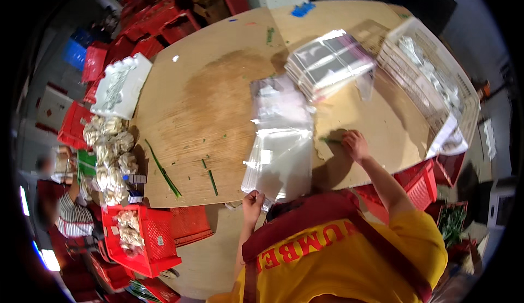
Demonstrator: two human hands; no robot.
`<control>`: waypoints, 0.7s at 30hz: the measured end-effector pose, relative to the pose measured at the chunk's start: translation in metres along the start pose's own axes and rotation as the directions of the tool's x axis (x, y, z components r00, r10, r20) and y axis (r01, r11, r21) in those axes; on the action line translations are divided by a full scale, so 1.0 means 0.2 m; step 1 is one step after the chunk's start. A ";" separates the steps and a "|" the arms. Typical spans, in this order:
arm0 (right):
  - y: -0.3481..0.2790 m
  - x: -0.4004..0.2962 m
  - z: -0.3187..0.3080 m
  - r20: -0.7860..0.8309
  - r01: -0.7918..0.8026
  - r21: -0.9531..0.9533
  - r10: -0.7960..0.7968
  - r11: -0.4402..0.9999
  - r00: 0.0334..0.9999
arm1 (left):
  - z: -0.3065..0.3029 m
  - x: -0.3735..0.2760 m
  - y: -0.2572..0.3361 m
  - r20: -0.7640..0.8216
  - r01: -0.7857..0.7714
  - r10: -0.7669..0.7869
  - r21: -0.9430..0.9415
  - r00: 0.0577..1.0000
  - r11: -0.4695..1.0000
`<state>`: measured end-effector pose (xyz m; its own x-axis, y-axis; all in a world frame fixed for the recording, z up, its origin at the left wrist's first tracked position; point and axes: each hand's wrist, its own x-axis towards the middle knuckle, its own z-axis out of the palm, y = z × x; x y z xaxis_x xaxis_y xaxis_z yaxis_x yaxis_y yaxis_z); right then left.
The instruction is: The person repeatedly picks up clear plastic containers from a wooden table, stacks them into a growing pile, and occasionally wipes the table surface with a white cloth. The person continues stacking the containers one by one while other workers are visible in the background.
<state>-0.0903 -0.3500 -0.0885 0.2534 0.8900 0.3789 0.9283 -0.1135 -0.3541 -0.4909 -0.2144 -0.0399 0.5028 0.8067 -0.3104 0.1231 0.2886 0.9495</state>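
Observation:
A stack of clear plastic bags [282,151] lies on the wooden table [184,110] in front of me, its lower end close to the table's near edge. My left hand [253,205] pinches the lower edge of these bags between thumb and fingers. To the right of the stack, my right hand [355,145] is low over the table, fingertips together at the end of a small green leaf scrap [330,140]. Beyond it sits a thick bundle of packed plastic bags [331,61], glossy and tied with straps.
A white plastic crate [413,86] holding clear plastic stands at the right. Green stalks [163,172] lie on the left of the table. Bagged pale produce [110,155] lines its left edge, above a red crate [141,237]. Another person [73,217] is at far left.

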 end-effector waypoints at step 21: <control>-0.58 0.33 0.16 0.094 0.156 0.003 -0.156 0.988 0.983 | 0.03 -0.03 -0.01 -0.006 0.027 -0.027 0.086 1.000 0.996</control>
<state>-0.1906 -0.2646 -0.0493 0.0791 0.9345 0.3470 0.9556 0.0280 -0.2933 -0.4900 -0.2233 -0.0399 0.4938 0.8020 -0.3360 0.2102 0.2649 0.9411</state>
